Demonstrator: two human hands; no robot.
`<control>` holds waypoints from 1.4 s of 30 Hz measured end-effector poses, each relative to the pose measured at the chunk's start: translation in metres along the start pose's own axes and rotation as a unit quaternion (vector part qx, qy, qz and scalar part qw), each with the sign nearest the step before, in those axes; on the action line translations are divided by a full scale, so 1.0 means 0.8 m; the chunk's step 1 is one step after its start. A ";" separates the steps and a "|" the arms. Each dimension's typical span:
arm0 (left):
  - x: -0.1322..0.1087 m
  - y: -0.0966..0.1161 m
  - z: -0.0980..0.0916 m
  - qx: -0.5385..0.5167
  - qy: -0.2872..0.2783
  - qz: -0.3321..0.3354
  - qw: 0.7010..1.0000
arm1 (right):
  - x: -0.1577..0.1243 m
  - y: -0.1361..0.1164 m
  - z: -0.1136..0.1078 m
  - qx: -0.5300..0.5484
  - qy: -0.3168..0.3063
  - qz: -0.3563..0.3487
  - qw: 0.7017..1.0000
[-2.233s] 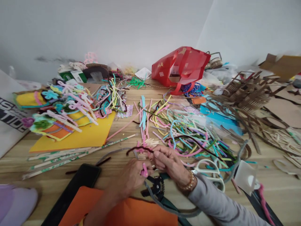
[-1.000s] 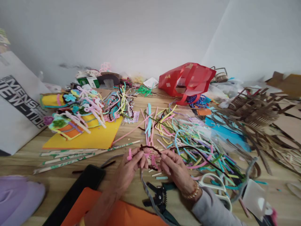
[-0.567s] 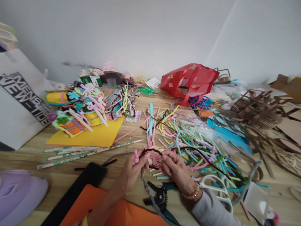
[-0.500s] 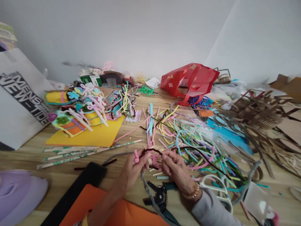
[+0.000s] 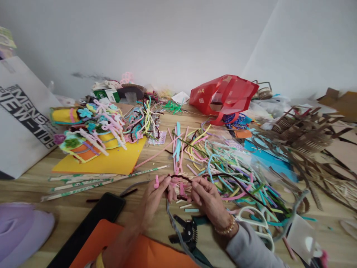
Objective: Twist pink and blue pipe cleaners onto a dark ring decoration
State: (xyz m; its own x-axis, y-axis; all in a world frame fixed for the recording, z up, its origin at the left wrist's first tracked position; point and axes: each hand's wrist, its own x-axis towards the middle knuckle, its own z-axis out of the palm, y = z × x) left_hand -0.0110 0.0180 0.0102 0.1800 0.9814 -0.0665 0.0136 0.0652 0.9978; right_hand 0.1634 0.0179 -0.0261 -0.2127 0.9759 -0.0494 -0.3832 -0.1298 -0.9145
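Note:
Between my two hands runs a dark brown pipe cleaner (image 5: 181,176), bent in a shallow arch. My left hand (image 5: 156,191) pinches its left end and also has a small pink pipe-cleaner piece (image 5: 156,182) sticking up by the fingers. My right hand (image 5: 208,195), with a beaded bracelet at the wrist, grips the brown strand farther right. Another pink twisted piece (image 5: 182,189) shows in the gap between the hands; which fingers touch it, I cannot tell. Just below lie dark-handled pliers or cutters (image 5: 189,232) and a grey twisted cord (image 5: 178,232).
Loose coloured pipe cleaners (image 5: 237,171) spread to the right, beside white-handled scissors (image 5: 253,216). A black phone-like slab (image 5: 92,227) and orange sheet (image 5: 150,249) lie in front. Pipe-cleaner flowers (image 5: 86,123) sit on yellow paper (image 5: 97,165). A red bag (image 5: 223,93) stands behind.
My left hand has shifted slightly left, and its thumb and fingers sit differently on the brown pipe cleaner. The small pink piece has moved left with it. My right hand stays almost still.

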 end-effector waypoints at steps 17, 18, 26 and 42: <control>0.015 -0.011 -0.006 -0.336 0.031 -0.075 0.938 | -0.004 -0.016 0.003 0.008 -0.134 0.041 0.990; 0.015 -0.011 -0.005 -0.345 0.026 -0.073 0.935 | -0.004 -0.015 0.003 0.008 -0.136 0.044 0.990; 0.011 -0.009 -0.001 -0.393 0.015 -0.072 0.917 | -0.001 -0.001 -0.004 -0.023 -0.144 0.085 0.986; -0.009 -0.014 0.011 -0.176 -0.170 -0.100 0.964 | -0.010 -0.017 0.008 -0.047 -0.113 0.023 0.992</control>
State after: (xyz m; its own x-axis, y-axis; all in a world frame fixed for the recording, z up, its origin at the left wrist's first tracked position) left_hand -0.0033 0.0087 -0.0009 0.5222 0.8303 -0.1946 -0.2421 0.3631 0.8998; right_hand 0.1644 0.0111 -0.0109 -0.4277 0.9039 -0.0100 -0.2856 -0.1456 -0.9472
